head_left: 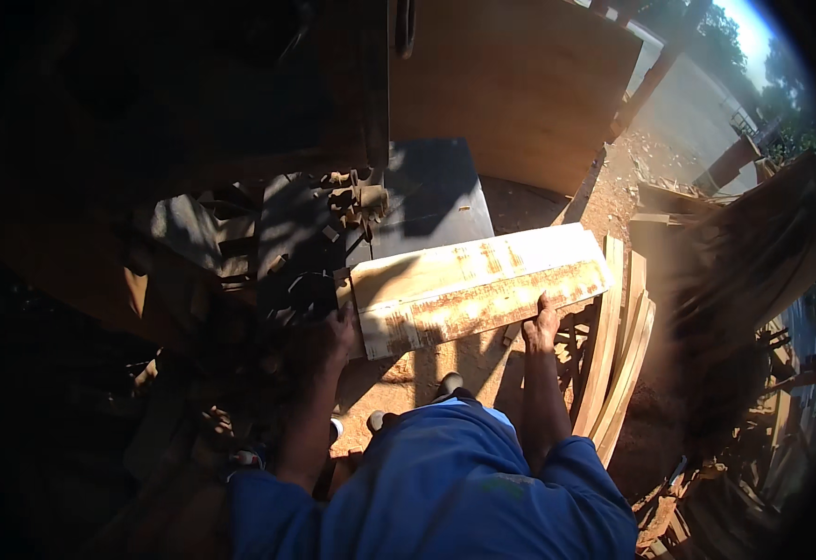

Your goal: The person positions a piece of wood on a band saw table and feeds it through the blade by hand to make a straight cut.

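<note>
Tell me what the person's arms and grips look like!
The left sleeve and right sleeve are blue, plain and loose, leaving the forearms bare. The left grip and right grip are ordinary human hands, without gloves. The right one clearly shows a thumb; the left one is in shadow, so its small details are hard to see.
</note>
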The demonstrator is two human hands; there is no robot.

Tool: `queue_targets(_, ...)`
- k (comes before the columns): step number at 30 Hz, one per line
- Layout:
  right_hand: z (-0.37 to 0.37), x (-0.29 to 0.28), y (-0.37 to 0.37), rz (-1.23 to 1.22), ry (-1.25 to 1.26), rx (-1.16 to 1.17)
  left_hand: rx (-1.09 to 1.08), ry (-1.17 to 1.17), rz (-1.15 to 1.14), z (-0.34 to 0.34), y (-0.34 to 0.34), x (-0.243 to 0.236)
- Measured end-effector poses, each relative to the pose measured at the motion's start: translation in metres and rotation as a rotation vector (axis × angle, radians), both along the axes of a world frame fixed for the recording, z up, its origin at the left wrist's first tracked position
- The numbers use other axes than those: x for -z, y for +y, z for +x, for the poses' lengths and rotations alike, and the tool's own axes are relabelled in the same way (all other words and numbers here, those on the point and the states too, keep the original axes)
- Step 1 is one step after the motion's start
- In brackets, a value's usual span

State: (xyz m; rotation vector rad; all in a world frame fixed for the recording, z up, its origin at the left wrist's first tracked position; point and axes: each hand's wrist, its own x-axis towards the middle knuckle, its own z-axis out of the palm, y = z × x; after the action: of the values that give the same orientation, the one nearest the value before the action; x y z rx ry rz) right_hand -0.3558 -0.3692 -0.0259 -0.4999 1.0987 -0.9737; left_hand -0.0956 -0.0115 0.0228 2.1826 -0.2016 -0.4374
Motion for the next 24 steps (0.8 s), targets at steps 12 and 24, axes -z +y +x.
queue_targets(12,0.023,-0.025,0.026,0.025,0.149,0.002,0.464,-0.849,0.231,-0.016,0.044,0.028)
queue_targets(24,0.004,0.021,-0.014,-0.199,0.243,-0.18,0.389,-0.74,0.09,0.011,-0.01,0.027)
